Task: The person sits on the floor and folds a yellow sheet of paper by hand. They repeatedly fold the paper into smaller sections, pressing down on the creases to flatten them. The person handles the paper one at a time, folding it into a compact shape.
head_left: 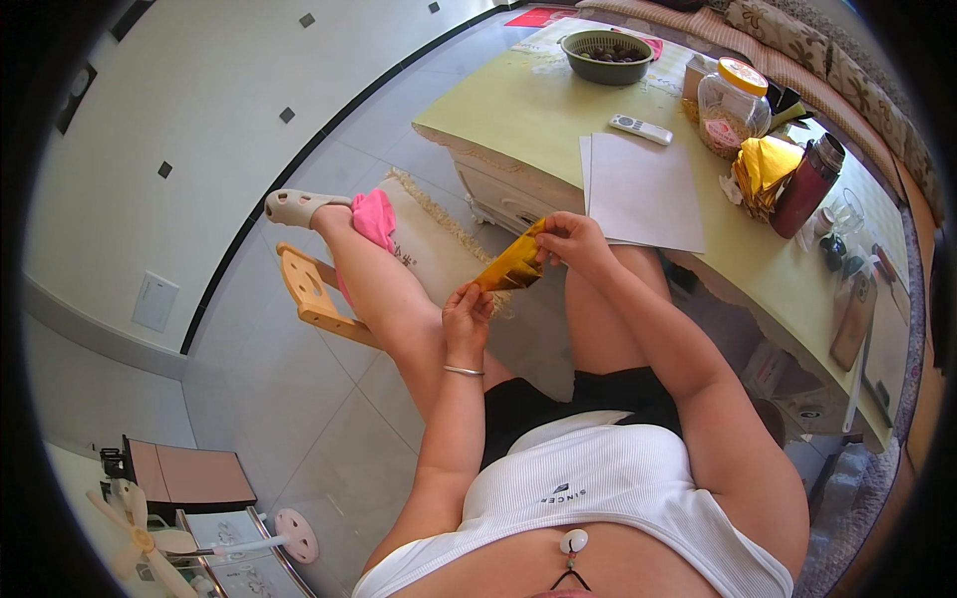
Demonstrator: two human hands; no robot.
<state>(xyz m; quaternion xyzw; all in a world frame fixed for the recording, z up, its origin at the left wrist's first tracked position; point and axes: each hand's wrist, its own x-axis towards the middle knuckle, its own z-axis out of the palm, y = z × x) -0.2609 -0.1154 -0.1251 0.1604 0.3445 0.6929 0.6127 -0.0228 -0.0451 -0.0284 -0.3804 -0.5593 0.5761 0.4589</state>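
Observation:
A folded piece of shiny gold paper [513, 261] is stretched between my two hands, above my lap and just off the table's near left corner. My left hand [467, 317], with a silver bangle at the wrist, pinches its lower left end. At the upper right end my right hand [573, 242] grips it between thumb and fingers. White paper sheets [646, 189] lie on the table just beyond my right hand. Farther right, a stack of gold paper [766, 169] rests against a dark red thermos flask [805, 189].
The table [518, 110] also bears a green basin of dark round fruit [606, 58], a remote control [641, 129], a yellow-lidded jar [736, 100] and a phone [854, 321]. A small wooden stool [317, 294] stands by my left leg. A fan [150, 538] is at lower left.

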